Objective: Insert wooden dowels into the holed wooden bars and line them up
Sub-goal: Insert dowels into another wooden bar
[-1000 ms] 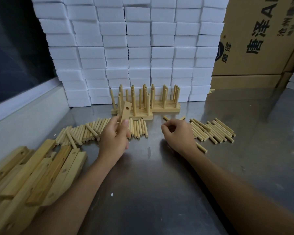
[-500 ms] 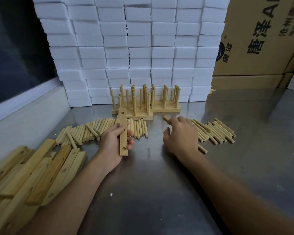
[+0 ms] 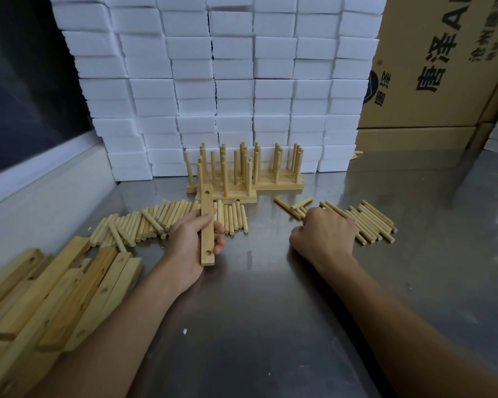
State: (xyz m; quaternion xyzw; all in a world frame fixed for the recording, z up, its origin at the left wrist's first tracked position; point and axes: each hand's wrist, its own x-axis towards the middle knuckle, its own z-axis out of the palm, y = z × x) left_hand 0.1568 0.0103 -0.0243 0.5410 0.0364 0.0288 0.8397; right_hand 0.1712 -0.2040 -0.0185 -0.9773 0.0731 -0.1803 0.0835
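Left hand (image 3: 194,242) gripping holed bar (image 3: 207,225), fingers curled round its middle, holes facing up, likely ready for pegs. Bar held just in front of finished bars (image 3: 242,179) with upright dowels, lined up against white block wall (image 3: 213,81). Right hand (image 3: 325,234) curled over loose dowels (image 3: 368,222) right of finished bars, probably picking one; pinch itself hidden. More dowels (image 3: 144,222) and spare bars (image 3: 55,297) left of finished bars, within reach.
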